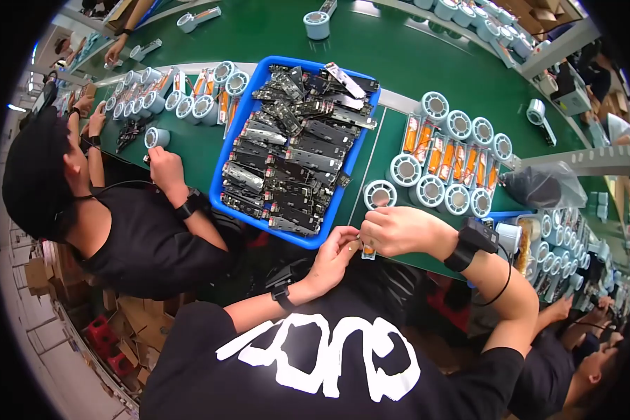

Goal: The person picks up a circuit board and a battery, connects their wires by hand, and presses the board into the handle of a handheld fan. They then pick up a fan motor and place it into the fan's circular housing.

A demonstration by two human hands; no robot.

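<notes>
My right hand point(407, 231) is curled over a light-blue handheld fan body point(380, 193) at the table's front edge. Its round grille head shows beyond my fingers, and a bit of its handle with an orange part shows below them. Close against it, my left hand point(331, 259) has its thumb and fingertips pinched together; whatever small piece lies between them cannot be made out. Just to the left and beyond my hands stands a blue tray point(306, 241) full of black circuit-board strips point(313, 159). Right of it lie rows of similar fan bodies point(443, 190) with orange battery cells in their handles.
A co-worker in a black cap point(35, 168) sits at the left, beside another group of fan bodies point(143, 98). Single fans point(316, 25) lie across the green table point(399, 66). A clear plastic bag point(546, 185) and metal shelf post point(574, 162) stand at the right.
</notes>
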